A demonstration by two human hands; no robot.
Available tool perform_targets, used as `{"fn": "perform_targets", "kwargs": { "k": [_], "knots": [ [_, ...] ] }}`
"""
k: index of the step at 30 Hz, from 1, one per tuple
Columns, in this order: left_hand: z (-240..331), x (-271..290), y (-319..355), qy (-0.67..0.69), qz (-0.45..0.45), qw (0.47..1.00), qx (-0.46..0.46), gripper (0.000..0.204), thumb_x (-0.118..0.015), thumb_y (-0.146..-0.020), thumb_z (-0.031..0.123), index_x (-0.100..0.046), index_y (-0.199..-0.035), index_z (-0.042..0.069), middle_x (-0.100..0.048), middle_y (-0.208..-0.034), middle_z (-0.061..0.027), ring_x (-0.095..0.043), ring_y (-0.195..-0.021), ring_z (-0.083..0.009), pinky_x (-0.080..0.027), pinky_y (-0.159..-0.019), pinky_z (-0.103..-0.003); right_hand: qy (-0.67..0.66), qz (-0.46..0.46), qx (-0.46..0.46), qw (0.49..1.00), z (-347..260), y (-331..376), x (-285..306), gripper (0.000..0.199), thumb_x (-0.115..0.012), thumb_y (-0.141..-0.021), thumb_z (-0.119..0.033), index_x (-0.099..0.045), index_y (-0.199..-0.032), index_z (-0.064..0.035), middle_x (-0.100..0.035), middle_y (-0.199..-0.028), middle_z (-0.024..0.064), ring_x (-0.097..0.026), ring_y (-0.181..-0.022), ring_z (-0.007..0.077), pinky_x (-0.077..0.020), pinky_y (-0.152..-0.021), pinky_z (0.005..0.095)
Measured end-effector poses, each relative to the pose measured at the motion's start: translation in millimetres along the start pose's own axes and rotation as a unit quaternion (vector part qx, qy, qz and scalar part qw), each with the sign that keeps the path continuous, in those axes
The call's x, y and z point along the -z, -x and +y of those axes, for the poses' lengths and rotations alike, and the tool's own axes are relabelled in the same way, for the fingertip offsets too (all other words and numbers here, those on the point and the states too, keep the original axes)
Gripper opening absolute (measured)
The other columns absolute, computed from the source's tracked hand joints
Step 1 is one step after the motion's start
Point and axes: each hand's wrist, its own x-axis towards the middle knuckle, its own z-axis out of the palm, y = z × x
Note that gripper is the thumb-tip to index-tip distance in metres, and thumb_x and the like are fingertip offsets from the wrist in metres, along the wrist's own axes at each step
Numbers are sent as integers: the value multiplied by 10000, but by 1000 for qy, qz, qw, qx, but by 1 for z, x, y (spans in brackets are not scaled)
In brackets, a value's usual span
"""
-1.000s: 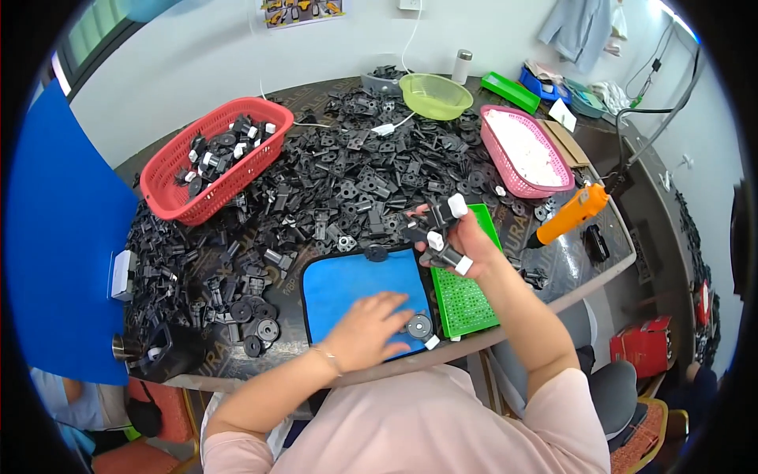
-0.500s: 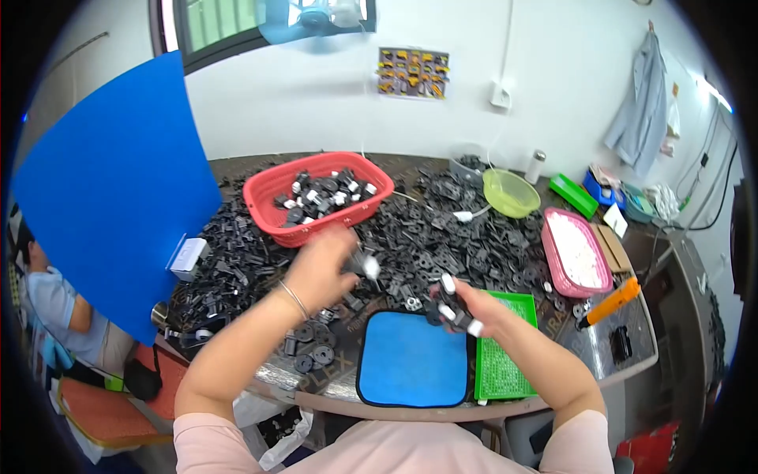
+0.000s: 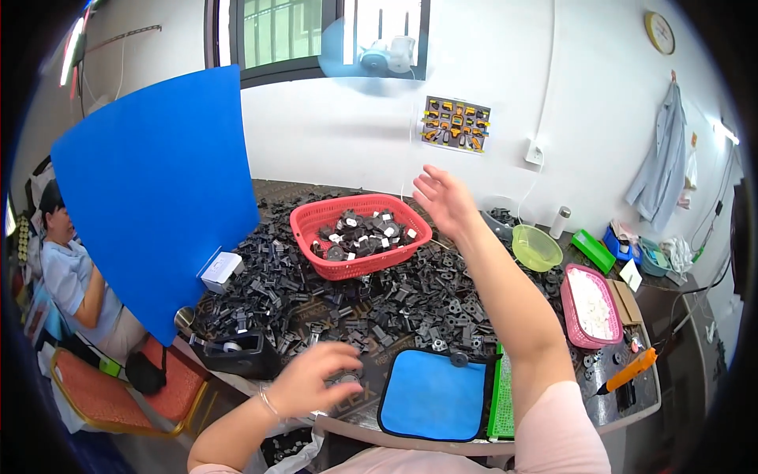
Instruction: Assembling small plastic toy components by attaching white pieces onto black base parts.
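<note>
The window glows brightly; fisheye edges bend and darken.

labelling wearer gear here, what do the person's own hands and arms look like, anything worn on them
Both the left hand and right hand are ungloved. A thin, light-toned bracelet circles the left wrist; none shows on the right. The right sleeve is short, plain pale pink.

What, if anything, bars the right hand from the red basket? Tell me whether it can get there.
Probably yes: the right hand is open, looks empty and hangs near the right end of the red basket; nothing visible stands between them, and the basket's top is uncovered.
</note>
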Motion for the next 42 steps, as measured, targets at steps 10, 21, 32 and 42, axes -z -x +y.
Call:
{"fn": "perform_targets", "kwargs": {
  "k": [10, 21, 32, 42],
  "knots": [
    [119, -58, -22, 468, -360, 682, -432, 356, -513, -917, 270, -581, -1207, 77, -504, -1339, -126, -396, -1285, -346, -300, -996, -556, 255, -331, -304, 856, 9, 312, 112, 526, -640, -917, -185, -431, -1370, -18, -476, -1383, 131, -477, -1269, 226, -390, -1062, 371],
    [233, -117, -60, 183, -38, 706, -683, 301, -503, -876, 280, -633, -1091, 114, -509, -1339, -116, -432, -1264, -318, -326, -979, -543, 95, 70, -107, 987, 20, 437, 143, 421, -609, -918, -171, -495, -1261, 44, -542, -1295, 208, -602, -1105, 259, -464, -973, 390],
    [267, -185, -33, 514, -430, 642, -373, 275, -598, -824, 319, -634, -948, 76, -628, -908, -89, -581, -724, -250, -452, -686, -356, 76, 32, -163, 983, 8, 455, 183, 424, -614, -909, -133, -491, -1279, 34, -539, -1308, 175, -586, -1123, 257, -454, -969, 370],
    [340, -250, -120, 235, -321, 740, -543, 286, -622, -878, 288, -631, -1013, 36, -653, -956, -90, -607, -818, -211, -480, -769, -362, 23, 39, -132, 990, -17, 465, 257, 457, -668, -873, -201, -500, -1222, 44, -581, -1214, 236, -621, -1032, 302, -485, -915, 415]
  ]
}}
